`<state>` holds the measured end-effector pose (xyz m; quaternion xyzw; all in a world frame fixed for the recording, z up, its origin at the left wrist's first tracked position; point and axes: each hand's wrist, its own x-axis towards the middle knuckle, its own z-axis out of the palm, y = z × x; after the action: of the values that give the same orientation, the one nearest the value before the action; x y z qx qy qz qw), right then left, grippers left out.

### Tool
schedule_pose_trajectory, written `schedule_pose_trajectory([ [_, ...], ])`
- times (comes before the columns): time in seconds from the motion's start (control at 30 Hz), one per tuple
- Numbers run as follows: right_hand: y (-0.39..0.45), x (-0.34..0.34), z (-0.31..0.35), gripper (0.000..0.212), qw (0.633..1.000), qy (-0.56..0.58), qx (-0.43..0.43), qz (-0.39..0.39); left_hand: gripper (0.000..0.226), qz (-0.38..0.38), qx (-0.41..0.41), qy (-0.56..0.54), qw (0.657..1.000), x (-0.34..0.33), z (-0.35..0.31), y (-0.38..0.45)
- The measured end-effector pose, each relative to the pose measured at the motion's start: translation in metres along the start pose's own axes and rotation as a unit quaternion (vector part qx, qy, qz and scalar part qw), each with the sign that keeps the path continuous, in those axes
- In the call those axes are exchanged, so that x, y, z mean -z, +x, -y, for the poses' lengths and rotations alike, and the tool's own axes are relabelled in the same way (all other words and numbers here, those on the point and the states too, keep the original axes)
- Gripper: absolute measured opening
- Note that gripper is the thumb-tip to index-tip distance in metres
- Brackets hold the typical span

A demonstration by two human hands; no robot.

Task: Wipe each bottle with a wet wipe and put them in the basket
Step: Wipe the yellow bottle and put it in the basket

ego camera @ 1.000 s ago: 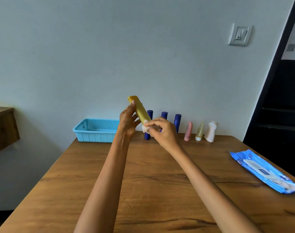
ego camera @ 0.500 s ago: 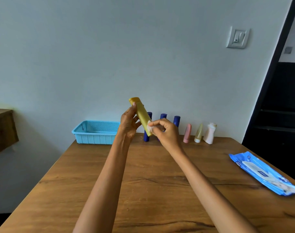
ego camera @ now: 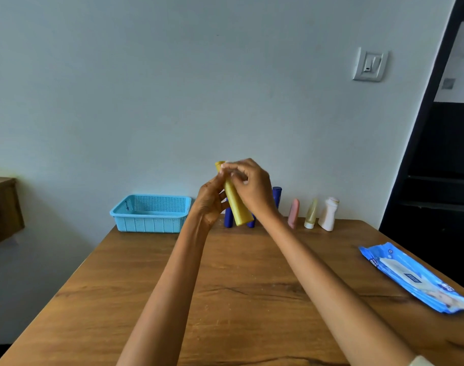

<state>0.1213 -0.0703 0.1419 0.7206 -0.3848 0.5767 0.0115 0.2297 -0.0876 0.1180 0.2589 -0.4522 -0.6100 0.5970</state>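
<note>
Yellow bottle [ego camera: 236, 204] tilted in the air above the wooden table [ego camera: 225, 286], left hand [ego camera: 209, 202] gripping its middle, right hand [ego camera: 252, 188] curled over its upper end – wipe barely visible, blue basket [ego camera: 150, 212] well to the left.

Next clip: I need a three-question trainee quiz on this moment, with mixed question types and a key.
1. True or false: the blue basket already holds a bottle.
2. Which hand covers the upper end of the yellow bottle?
A. left hand
B. right hand
C. neither
3. Fill in: the wet wipe pack lies on the table to the person's ____.

Key
1. False: no bottle shows inside it.
2. B: the right hand wraps the top while the left hand grips the bottle lower down.
3. Right, near the table's edge.
</note>
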Motion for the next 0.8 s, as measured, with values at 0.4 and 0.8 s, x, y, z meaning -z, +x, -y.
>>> schedule_pose_trajectory([
  [0.4, -0.011, 0.009, -0.004, 0.015, 0.999, -0.015, 0.046, 0.008, 0.019, -0.062, 0.009, 0.058, 0.996, 0.013, -0.001, 0.004],
  [0.8, -0.04, -0.005, -0.013, 0.016, 0.995, -0.033, 0.058, 0.075, 0.055, -0.126, 0.023, 0.026, 0.991, 0.014, -0.009, 0.002],
])
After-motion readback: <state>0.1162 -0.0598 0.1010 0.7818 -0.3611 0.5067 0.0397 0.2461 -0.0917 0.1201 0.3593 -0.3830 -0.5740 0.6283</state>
